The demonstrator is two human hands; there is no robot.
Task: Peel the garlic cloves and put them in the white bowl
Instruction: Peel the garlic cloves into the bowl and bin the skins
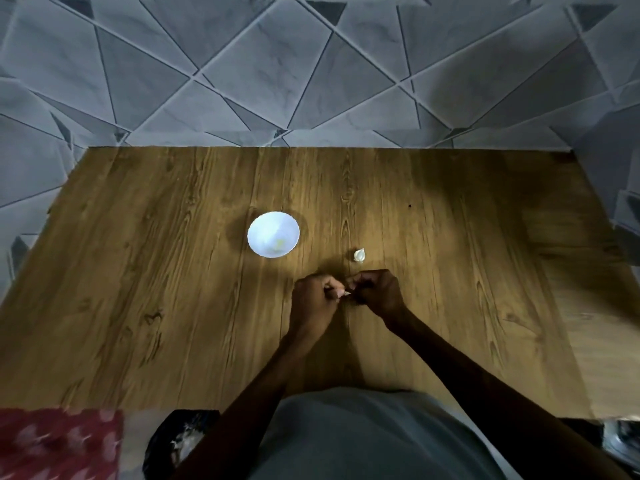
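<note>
Red patterned cloth (59,441) lies at the near left, beside the wooden desk (138,271). Further right the white bowl (273,234) stands on the desk, with a pale yellowish spot inside, too blurred to name. The left hand (317,296) has a closed grip, its fingers curled on a small garlic clove (346,293) held between both hands. A second garlic clove (359,255) lies on the desk just beyond them, apart from the bowl. The right hand (375,292) pinches the held clove from the other side.
</note>
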